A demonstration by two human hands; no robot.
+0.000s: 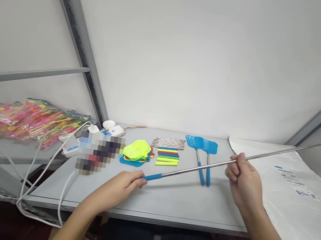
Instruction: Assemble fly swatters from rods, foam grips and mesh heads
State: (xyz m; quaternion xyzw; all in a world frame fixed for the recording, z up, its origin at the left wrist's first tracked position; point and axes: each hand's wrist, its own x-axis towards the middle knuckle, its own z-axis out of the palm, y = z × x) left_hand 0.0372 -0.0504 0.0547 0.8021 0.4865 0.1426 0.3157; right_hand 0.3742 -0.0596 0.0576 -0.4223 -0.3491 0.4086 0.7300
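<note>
A long telescopic metal rod (195,168) with a blue handle (153,176) slants up across the table to the right edge of the view, where its far end is cut off. My left hand (127,184) is closed round the handle's lower end. Farther along, my right hand (242,178) pinches the rod between thumb and fingers. Beneath the rod lie two blue fly swatters (210,147), handles towards me. To their left are several coloured handle tubes (167,160), a row of short metal rods (169,142) and a pile of swatter heads (136,150), yellow-green on top.
White power strips (111,132) with cables stand at the left, beside a blurred-out item (100,155). Plastic-bagged colourful goods (33,120) lie beyond the left shelf post (79,35). A large white plastic sheet or bag (298,198) with a label covers the table's right side.
</note>
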